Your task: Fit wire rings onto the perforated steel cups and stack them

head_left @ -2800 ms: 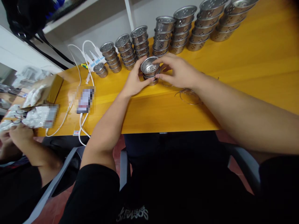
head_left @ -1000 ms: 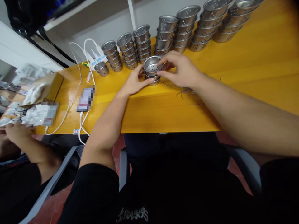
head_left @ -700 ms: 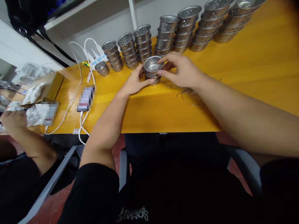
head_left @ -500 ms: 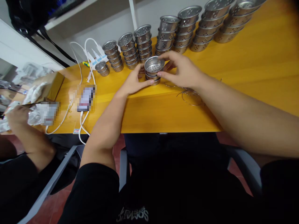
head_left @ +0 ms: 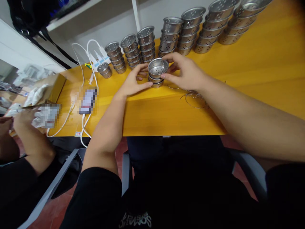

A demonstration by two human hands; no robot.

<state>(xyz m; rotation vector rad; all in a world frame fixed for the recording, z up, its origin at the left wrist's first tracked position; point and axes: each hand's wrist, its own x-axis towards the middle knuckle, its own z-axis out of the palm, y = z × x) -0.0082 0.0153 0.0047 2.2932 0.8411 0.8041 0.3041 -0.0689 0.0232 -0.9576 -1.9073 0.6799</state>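
Observation:
A short stack of perforated metal cups stands on the yellow table in front of me. Around the right side of the top cup's rim, my right hand has its thumb and fingers closed. My left hand is spread at the stack's left side, fingers apart, its thumb tip close to the lower cups. Whether that thumb still touches the metal is hard to see. Thin loose wire lies coiled on the table below my right wrist.
Several taller stacks of the same cups line the back of the table. At left are a single smaller cup stack, a power strip, a phone on a white cable and a cardboard box. A co-worker's arm is at far left.
My left hand has drawn slightly left, away from the stack, its fingers loosening. My right hand keeps its place on the top cup. The co-worker's hands have shifted.

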